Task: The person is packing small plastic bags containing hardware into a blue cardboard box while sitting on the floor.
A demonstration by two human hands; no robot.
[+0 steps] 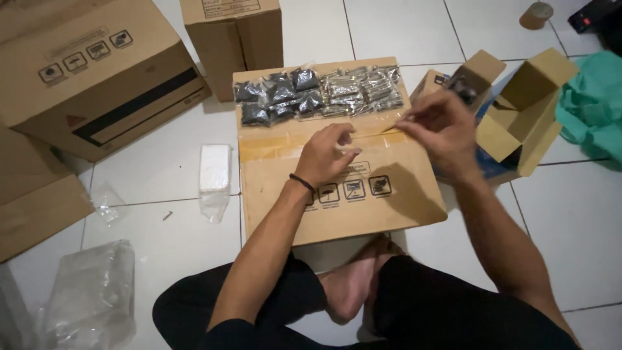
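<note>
— Tape first: where are you with it?

— By my reading you are at the peeling step. The flat cardboard box lies on the tiled floor in front of your crossed legs, and the strip of tape runs across its lid.

— And the 2 hands?

— Your left hand rests on the lid beside the tape, fingers curled narrow, pressing down and holding nothing that I can see. Your right hand hovers at the box's right edge, thumb and forefinger pinched close on what looks like the tape's loose end; too thin to be sure.

— Next move?

— Likely a steady pull leftwards, low along the lid, clear of the small packets stacked at the far edge.
</note>
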